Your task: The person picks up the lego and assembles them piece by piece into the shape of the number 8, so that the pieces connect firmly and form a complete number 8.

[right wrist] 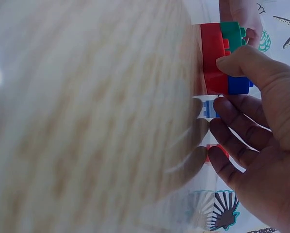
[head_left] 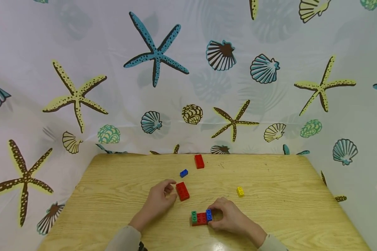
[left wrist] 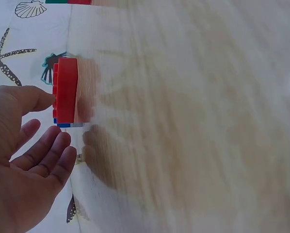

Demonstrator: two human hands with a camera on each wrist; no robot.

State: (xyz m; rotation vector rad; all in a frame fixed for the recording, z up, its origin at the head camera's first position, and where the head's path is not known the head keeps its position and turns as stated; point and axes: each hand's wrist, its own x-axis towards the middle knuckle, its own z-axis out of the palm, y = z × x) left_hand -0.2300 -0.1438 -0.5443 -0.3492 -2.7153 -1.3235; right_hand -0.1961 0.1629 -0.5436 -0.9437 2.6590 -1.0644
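Note:
A red building brick (head_left: 201, 218) lies near the table's front with a green brick (head_left: 194, 216) on its left end and a blue brick (head_left: 209, 215) on its right end. My right hand (head_left: 229, 217) pinches the right end of this stack, the thumb (right wrist: 232, 63) against the red side and the index finger partly hidden behind. My left hand (head_left: 159, 198) is beside a second red brick (head_left: 182, 191), fingers loosely bent and parted. In the left wrist view, its thumb tip (left wrist: 47, 99) overlaps the studded side of that red brick (left wrist: 67, 91), with the other fingers apart from it.
Behind the left hand lies a small blue brick (head_left: 184, 173). Another red brick (head_left: 199, 161) is near the table's back edge, and a yellow brick (head_left: 240, 191) sits to the right. A patterned curtain (head_left: 188, 87) surrounds the wooden table (head_left: 286, 202).

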